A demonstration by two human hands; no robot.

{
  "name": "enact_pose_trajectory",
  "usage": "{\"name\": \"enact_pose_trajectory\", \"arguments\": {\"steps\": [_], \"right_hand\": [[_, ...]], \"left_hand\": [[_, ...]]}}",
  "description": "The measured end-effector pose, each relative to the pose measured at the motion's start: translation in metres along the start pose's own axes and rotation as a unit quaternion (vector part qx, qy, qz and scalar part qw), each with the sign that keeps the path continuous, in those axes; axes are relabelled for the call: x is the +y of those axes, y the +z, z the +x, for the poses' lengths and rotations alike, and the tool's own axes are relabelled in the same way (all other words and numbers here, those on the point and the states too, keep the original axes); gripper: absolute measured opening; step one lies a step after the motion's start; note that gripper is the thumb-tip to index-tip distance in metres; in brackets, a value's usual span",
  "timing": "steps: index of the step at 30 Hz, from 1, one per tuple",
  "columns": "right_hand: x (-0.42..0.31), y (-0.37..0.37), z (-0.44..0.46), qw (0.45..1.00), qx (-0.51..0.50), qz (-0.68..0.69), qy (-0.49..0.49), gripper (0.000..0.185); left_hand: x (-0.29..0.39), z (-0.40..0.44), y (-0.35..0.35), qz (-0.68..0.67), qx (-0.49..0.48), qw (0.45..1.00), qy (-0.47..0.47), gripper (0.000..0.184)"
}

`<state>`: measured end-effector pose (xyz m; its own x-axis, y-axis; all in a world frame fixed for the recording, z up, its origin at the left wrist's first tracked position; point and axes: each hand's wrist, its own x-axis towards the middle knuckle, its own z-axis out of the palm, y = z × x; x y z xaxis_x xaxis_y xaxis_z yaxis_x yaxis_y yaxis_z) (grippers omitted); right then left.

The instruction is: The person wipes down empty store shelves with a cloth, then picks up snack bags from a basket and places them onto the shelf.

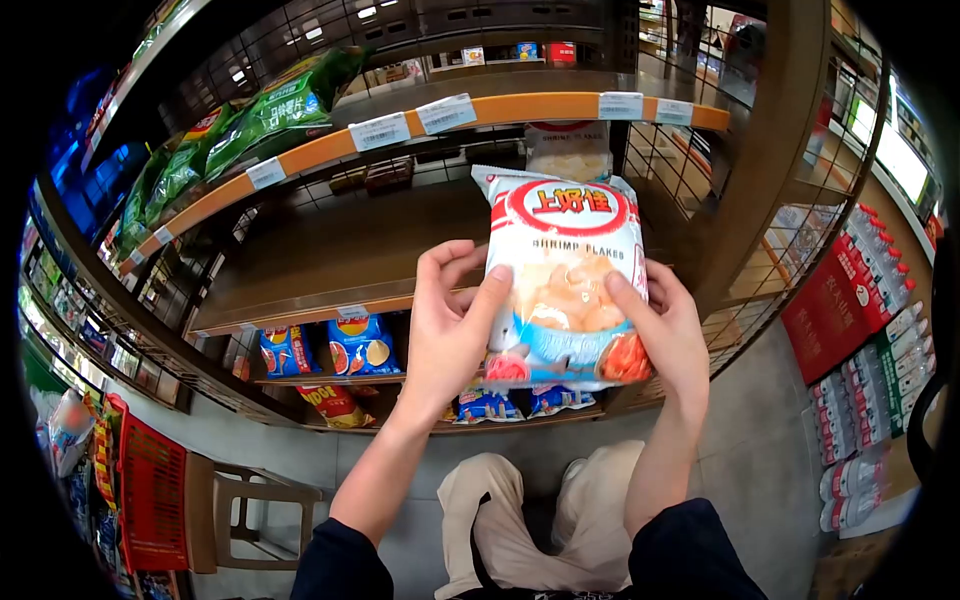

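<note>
Between my two hands is a white and red bag of shrimp flakes, held upright with its printed front facing me. My left hand grips its left side, thumb on the front and fingers behind. On the right side my right hand holds it the same way. Behind the bag, another shrimp flakes bag stands at the back of the middle shelf. The bag I hold hides part of that shelf.
Green chip bags lie on the upper left shelf. Blue chip bags sit on the bottom shelf. A red basket and a brown stool stand at left. Packed bottles are stacked at right.
</note>
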<state>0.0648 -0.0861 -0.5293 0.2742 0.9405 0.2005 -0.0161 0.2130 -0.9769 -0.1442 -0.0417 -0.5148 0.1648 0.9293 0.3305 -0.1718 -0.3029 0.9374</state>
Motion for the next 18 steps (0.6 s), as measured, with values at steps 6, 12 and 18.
{"name": "enact_pose_trajectory", "arguments": {"steps": [6, 12, 18], "right_hand": [[0.002, -0.006, 0.014, 0.994, 0.080, 0.069, 0.000, 0.059], [-0.001, -0.007, 0.018, 0.989, -0.032, 0.046, -0.138, 0.058], [0.009, -0.007, 0.035, 0.977, 0.046, -0.132, -0.163, 0.055]], "left_hand": [[0.012, -0.004, 0.011, 0.088, -0.135, 0.987, 0.018, 0.061], [-0.003, 0.014, 0.018, 0.098, -0.136, 0.975, 0.147, 0.066], [-0.019, 0.044, 0.022, 0.133, -0.133, 0.964, 0.186, 0.068]]}}
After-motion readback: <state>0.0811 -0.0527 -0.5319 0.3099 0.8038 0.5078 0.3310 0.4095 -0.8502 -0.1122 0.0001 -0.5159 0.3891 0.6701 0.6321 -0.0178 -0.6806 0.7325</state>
